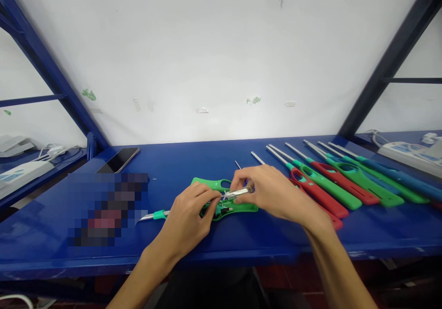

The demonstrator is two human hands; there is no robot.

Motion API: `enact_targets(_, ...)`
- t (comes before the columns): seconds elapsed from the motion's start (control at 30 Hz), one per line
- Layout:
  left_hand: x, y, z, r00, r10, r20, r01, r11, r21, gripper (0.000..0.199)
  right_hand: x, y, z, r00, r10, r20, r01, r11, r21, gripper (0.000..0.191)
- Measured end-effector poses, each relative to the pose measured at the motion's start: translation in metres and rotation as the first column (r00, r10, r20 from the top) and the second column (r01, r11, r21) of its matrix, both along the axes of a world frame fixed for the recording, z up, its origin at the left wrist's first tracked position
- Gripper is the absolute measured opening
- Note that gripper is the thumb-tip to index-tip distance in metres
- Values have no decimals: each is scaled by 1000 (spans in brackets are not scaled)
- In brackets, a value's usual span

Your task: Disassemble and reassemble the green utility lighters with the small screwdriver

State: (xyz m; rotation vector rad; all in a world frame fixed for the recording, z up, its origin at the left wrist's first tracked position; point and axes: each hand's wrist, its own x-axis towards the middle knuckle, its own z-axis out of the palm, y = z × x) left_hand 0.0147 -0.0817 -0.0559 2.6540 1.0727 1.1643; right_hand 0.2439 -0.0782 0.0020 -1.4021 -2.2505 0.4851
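An opened green lighter half-shell (238,208) lies on the blue table, its inner parts and thin wires exposed. Its metal nozzle (147,217) with a teal collar points left. My right hand (272,189) grips a clear, shiny lighter gas tank (239,192) just above the shell. Over the shell's left part, my left hand (191,210) has thumb and forefinger pinched together by the tank's left end; what they hold is too small to make out. Another green shell half (207,183) rests behind, partly covered by my hands.
Several long-nosed lighters, such as a red one (319,194) and a green one (331,189), lie in a row on the right. A phone (119,160) and a blurred-out item (108,210) are at left. Blue posts (376,65) and a white wall (221,60) stand behind.
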Motion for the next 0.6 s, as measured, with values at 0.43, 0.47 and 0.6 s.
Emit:
enact_targets(0.43,0,1,-1,999,-7,-37,7,1000,8,16,0,5,-5,998,57,-6,-57,998,20,8)
enact_targets(0.47,0,1,-1,999,-6,-38,6,1000,8,16,-1,5,-4,998,59,-4,-59,998,22,8)
enact_targets(0.6,0,0,-1,999,0,-38,0,1000,10,15,-1,4,-4,997,69,-19,-69,997,24,8)
